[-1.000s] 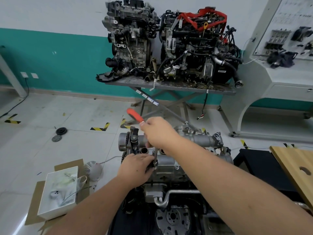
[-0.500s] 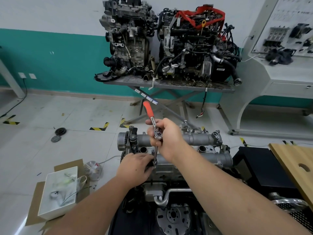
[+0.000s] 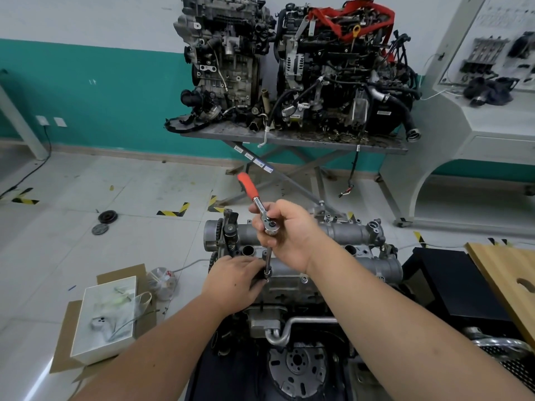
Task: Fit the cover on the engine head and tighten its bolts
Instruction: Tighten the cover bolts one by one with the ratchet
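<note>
My right hand (image 3: 289, 230) is wrapped around the head of the chrome ratchet wrench with the orange-red grip (image 3: 256, 202), fingers curled on the ratchet head, handle sticking up and away to the left. A thin steel extension bar (image 3: 268, 257) drops from the ratchet head down to a dark socket (image 3: 267, 274) at the near edge of the cast grey aluminium cover (image 3: 341, 250), which sits on top of the engine head (image 3: 292, 293) right in front of me. My left hand (image 3: 234, 277) is low on the cover's left end, fingers curled around the socket and pinching it where it meets the bolt; the bolt itself is hidden under my fingers. Hands are apart, right above left, joined only by the tool. A bare bolt head (image 3: 304, 280) shows on the cover's near flange just right of the socket. White open box on flattened cardboard (image 3: 105, 316) lies on the floor to my left. Two other engines sit on a grey metal table (image 3: 289, 137) against the teal wall.
</note>
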Action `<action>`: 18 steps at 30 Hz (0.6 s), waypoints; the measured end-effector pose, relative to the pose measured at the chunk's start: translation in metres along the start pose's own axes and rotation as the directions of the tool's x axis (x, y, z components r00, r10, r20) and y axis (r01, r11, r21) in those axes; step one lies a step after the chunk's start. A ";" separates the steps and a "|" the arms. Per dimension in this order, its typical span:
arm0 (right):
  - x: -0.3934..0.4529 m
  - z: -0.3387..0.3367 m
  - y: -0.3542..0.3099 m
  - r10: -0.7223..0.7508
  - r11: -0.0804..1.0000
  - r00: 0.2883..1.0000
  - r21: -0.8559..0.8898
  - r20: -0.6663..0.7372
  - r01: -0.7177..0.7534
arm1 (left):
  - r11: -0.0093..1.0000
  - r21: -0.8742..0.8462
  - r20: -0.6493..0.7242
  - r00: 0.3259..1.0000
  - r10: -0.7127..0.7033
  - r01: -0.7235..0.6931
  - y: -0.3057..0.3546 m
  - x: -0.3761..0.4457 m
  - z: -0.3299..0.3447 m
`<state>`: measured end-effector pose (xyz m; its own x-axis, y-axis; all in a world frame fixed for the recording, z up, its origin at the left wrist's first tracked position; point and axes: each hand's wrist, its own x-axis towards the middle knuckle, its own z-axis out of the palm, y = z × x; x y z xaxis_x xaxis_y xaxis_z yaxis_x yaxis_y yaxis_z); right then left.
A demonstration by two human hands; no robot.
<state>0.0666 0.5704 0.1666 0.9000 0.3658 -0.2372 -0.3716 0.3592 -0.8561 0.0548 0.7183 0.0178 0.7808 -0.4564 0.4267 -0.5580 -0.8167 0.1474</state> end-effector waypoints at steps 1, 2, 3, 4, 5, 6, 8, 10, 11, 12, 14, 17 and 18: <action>-0.001 0.002 -0.001 0.015 0.999 1.000 -0.051 0.012 -0.014 | 1.000 0.000 0.007 1.000 -0.005 0.005 0.000 0.000 0.000; -0.002 0.003 -0.002 0.034 0.994 0.999 -0.102 0.024 -0.031 | 1.000 0.000 0.019 1.000 -0.011 0.011 0.000 0.000 -0.001; -0.003 0.005 -0.003 0.057 0.988 0.998 -0.144 0.036 -0.051 | 1.000 -0.001 0.028 0.999 -0.016 0.016 0.000 0.000 -0.001; -0.003 0.008 -0.005 0.080 0.983 0.996 -0.170 0.045 -0.071 | 1.000 -0.001 0.034 0.999 -0.019 0.019 0.000 0.000 -0.001; -0.003 0.010 -0.005 0.099 0.980 0.994 -0.178 0.049 -0.088 | 1.000 -0.002 0.035 0.999 -0.021 0.021 0.000 0.000 -0.001; -0.003 0.012 -0.005 0.112 0.980 0.993 -0.169 0.048 -0.102 | 1.000 -0.004 0.037 0.999 -0.020 0.020 0.000 0.000 -0.001; -0.001 0.015 -0.005 0.122 0.985 0.992 -0.127 0.027 -0.118 | 1.000 -0.005 0.034 0.999 -0.013 0.013 0.001 0.001 -0.001; 0.000 0.016 -0.002 0.115 0.992 0.993 -0.060 -0.013 -0.115 | 1.000 0.006 0.022 1.000 0.000 0.000 0.001 0.001 -0.001; 0.001 0.016 0.001 0.105 0.994 0.994 -0.014 -0.035 -0.105 | 1.000 0.016 0.013 1.000 0.004 -0.004 0.000 0.001 0.000; 0.001 0.015 0.003 0.088 0.995 0.994 0.042 -0.059 -0.086 | 1.000 0.022 0.006 1.000 0.002 -0.002 0.000 0.001 0.000; 0.002 0.013 0.008 0.005 0.988 0.994 0.153 -0.114 0.013 | 1.000 0.024 -0.006 1.000 0.001 -0.001 0.000 0.001 0.000; 0.004 0.008 0.020 -0.226 0.969 0.957 0.056 -0.184 0.240 | 1.000 0.023 -0.002 1.000 0.012 -0.012 0.000 0.001 0.000; 0.003 0.006 0.026 -0.315 0.948 0.930 -0.107 -0.188 0.299 | 1.000 0.020 -0.003 1.000 0.017 -0.017 -0.001 0.000 0.001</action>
<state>0.0583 0.5862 0.1466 0.9971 0.0656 -0.0378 -0.0589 0.3577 -0.9320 0.0557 0.7182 0.0170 0.7701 -0.4693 0.4321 -0.5656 -0.8156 0.1222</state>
